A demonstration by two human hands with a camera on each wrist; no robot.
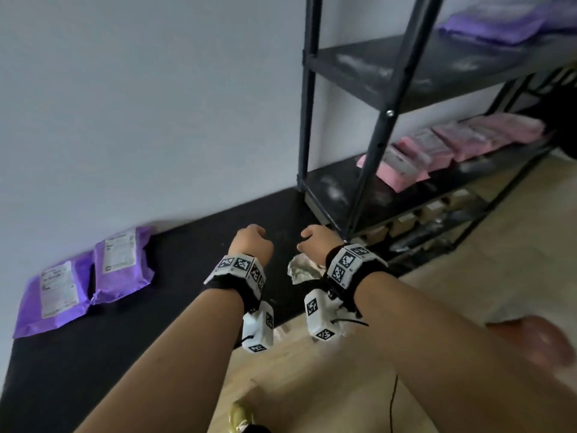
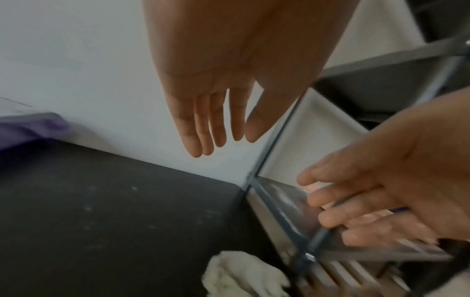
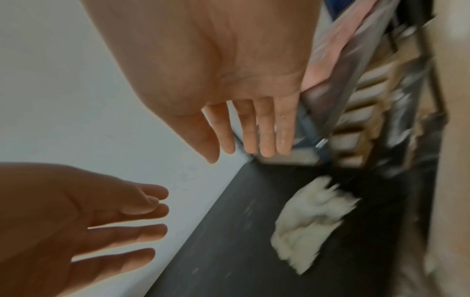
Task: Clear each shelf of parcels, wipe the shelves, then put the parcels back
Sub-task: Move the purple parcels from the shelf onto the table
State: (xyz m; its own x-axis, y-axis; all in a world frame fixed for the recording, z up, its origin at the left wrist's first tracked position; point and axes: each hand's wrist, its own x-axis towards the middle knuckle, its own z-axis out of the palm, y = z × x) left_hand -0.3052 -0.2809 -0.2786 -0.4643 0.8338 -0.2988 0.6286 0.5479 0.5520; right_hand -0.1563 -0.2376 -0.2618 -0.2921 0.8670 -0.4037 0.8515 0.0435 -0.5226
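Both my hands hang empty over a black floor mat (image 1: 187, 245) beside a black metal shelf rack (image 1: 371, 126). My left hand (image 1: 251, 242) has straight, relaxed fingers (image 2: 216, 128) and holds nothing. To its right, my right hand (image 1: 315, 240) is also empty, its fingers (image 3: 264, 130) straight. A crumpled white cloth (image 1: 301, 267) lies on the mat just below the right hand; it also shows as the cloth (image 3: 310, 219) and the cloth (image 2: 241, 275). Two purple parcels (image 1: 90, 276) lie on the mat at the left. Purple parcels (image 1: 499, 23) sit on the upper shelf, pink parcels (image 1: 452, 142) on the lower one.
A dusty shelf board (image 1: 421, 70) has its left part bare. Small brown boxes (image 1: 415, 220) fill the bottom shelf. A white wall (image 1: 140, 104) runs behind the mat. Light wooden floor (image 1: 468, 260) lies to the right, and my knee (image 1: 530, 342) shows at the right.
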